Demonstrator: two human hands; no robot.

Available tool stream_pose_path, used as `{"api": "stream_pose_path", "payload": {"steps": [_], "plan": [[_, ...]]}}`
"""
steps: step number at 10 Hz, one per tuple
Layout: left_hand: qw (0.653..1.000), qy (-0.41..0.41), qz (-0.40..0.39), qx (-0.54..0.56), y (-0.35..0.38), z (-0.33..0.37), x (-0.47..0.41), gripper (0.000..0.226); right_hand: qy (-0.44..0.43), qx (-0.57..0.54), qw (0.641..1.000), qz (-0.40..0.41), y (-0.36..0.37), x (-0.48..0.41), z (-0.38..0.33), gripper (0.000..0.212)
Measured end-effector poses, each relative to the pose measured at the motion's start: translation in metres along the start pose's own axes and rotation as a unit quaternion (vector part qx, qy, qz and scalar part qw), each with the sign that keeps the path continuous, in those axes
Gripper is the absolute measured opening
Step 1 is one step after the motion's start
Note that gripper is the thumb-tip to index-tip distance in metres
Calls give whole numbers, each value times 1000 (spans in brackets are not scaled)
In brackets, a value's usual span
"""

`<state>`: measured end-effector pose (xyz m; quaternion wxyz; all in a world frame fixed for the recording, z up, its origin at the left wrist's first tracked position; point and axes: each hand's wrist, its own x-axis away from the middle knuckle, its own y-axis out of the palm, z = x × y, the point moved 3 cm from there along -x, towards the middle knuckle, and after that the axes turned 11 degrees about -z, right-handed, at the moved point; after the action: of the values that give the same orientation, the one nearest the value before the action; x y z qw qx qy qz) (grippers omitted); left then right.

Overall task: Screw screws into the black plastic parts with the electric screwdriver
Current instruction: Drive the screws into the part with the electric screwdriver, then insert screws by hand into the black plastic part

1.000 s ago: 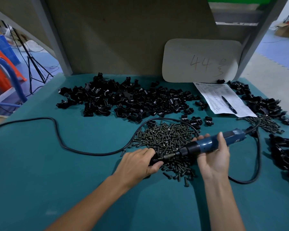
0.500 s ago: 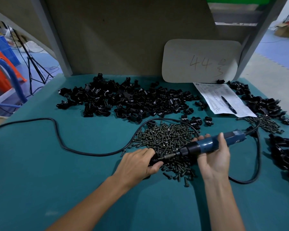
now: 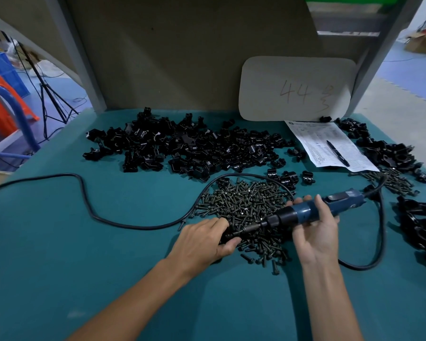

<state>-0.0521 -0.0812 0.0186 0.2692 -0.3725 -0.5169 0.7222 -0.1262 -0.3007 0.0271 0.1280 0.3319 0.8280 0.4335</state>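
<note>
My right hand [image 3: 315,232] grips the blue electric screwdriver [image 3: 312,211], which lies nearly level with its bit pointing left. The bit tip meets a black plastic part [image 3: 228,237] that my left hand [image 3: 202,242] holds against the table, fingers curled round it and hiding most of it. Both hands work at the near edge of a heap of dark screws [image 3: 244,205]. A big pile of black plastic parts [image 3: 190,148] lies further back on the teal table.
The screwdriver's black cable [image 3: 84,193] loops across the left of the table and round the right of my right hand. More black parts [image 3: 418,225] and screws [image 3: 394,180] lie at the right. A paper sheet with a pen [image 3: 330,146] and a grey board [image 3: 295,89] sit behind.
</note>
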Motion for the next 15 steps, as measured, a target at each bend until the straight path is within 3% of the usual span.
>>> {"api": "stream_pose_path", "payload": {"steps": [4, 6, 7, 8, 9, 10, 11, 12, 13, 14, 15], "plan": [[999, -9, -31, 16, 5, -2, 0, 35, 9, -34, 999, 9, 1, -2, 3, 61], [998, -17, -51, 30, 6, -4, 0, 40, -14, -28, 1000, 3, 1, -4, -11, 84], [998, -20, -45, 34, 6, -5, 1, 40, -26, -1, 999, 21, -7, -7, -26, 71], [998, -22, -45, 39, 6, -5, 1, 41, -11, 113, 993, 33, -10, -13, -52, 55], [999, -18, -29, 34, 4, -4, 1, 41, 6, 373, 927, 38, -12, -4, -75, 55], [999, -24, -10, 39, 1, -3, 2, 42, 10, 688, 723, 63, -26, 18, -83, 59], [998, -33, -7, 59, -1, -4, 2, 44, 29, 811, 576, 93, -38, 33, -79, 63], [996, -37, -3, 81, -3, -5, 4, 44, 63, 848, 518, 95, -42, 40, -77, 67], [991, -48, -2, 123, -7, -4, 3, 49, -12, 859, 510, 33, -27, 48, -74, 68], [988, -29, 25, 147, -22, 7, -1, 52, -32, 718, 681, -139, 21, 65, -57, 39], [987, 15, 65, 148, -43, 22, -3, 43, 20, 582, 759, -293, 62, 83, -28, 20]]}}
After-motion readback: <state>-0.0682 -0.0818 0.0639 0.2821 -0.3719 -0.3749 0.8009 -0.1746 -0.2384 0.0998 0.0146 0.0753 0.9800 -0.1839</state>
